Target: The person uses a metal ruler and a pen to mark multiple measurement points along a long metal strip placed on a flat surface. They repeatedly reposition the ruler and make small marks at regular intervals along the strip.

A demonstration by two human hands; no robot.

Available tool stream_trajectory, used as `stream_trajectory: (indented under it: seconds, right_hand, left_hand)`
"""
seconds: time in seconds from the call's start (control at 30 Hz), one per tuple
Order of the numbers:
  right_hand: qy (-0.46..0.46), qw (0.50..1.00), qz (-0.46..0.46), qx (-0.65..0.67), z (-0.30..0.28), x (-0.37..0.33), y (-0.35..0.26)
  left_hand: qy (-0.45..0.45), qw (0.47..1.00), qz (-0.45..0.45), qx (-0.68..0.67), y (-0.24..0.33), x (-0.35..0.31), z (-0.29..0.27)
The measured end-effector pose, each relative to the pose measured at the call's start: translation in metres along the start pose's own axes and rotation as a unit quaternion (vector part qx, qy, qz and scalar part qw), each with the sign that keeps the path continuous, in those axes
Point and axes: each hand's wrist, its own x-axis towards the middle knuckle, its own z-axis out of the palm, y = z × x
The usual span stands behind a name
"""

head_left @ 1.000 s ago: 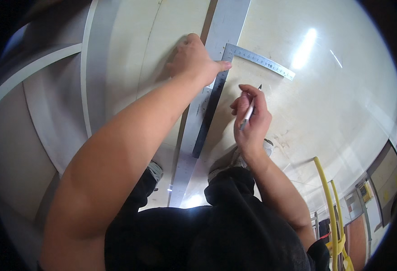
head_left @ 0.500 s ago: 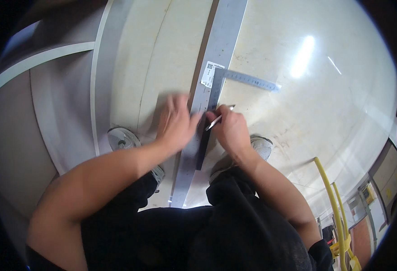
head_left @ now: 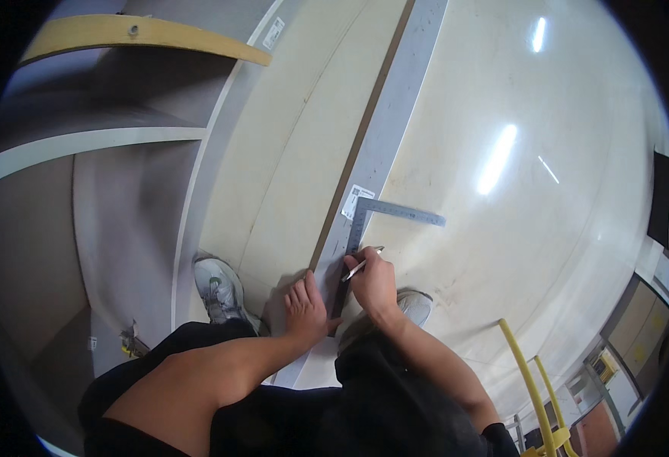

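Observation:
A long grey board (head_left: 384, 145) with a brown edge runs away from me between my feet. On its right side lies a metal L-shaped square (head_left: 403, 210), its short ruled arm reaching right past the board. My left hand (head_left: 306, 311) grips across the board, fingers at the brown edge and thumb at the dark, near part of the square. Between the fingers of my right hand (head_left: 375, 288) is a slim silver pen (head_left: 356, 270), held slanted over the square. My right fingertips hide part of the square. A white label (head_left: 357, 199) sits on the board beside the square's corner.
Grey cabinet panels with shelves (head_left: 132, 206) stand to the left, under a curved yellowish strip (head_left: 144, 34). Yellow tubular rails (head_left: 529, 373) rise at the lower right. My shoes (head_left: 219, 289) flank the board. The pale floor (head_left: 532, 251) reflects lamps.
My left hand has come down onto the board's left edge from a blurred, spread pose. The view has shifted, so the square appears lower. The pen stays in my right hand.

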Motion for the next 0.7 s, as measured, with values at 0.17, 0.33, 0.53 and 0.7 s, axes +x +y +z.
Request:
stream_trajectory:
  seconds: [0.17,0.33,0.53,0.7]
  right_hand:
    - [0.035,0.999,-0.019,-0.006,-0.001,0.014,-0.002]
    - [0.078,0.996,-0.031,-0.039,-0.023,0.043,-0.009]
    - [0.097,0.992,-0.075,-0.020,-0.056,0.094,-0.022]
    - [0.030,0.999,-0.013,0.040,-0.055,0.080,-0.020]
  left_hand:
    - [0.007,1.000,-0.016,0.022,0.008,0.010,-0.003]
    - [0.069,0.997,-0.001,0.019,0.031,0.041,-0.010]
    - [0.121,0.992,0.039,-0.002,0.057,0.085,-0.042]
    - [0.145,0.985,0.081,-0.037,0.041,0.096,-0.048]
